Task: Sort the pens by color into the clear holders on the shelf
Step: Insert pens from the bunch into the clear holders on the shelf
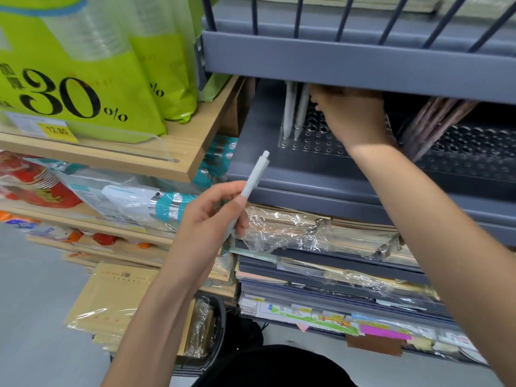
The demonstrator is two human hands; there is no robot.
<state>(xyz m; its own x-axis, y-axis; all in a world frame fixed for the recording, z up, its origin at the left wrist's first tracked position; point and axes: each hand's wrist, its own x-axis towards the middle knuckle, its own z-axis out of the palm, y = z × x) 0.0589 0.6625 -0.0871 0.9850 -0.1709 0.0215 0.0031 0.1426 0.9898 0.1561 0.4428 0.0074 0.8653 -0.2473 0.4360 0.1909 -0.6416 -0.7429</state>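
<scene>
My left hand [212, 219] pinches a pale grey pen [252, 183] low on its barrel, with the clicker end pointing up and away from me. The pen looks light, stiff and smooth, so it could twist or slip. I judge that a grip nearer the middle would aim the tip better at a small hole. My right hand [351, 115] is in over the clear holder [315, 145], just right of two white pens [293, 113] standing in it. Its fingertips are hidden under the shelf ledge [335, 65], so I cannot tell whether it holds anything. Brownish pens [438, 121] lean farther to its right.
</scene>
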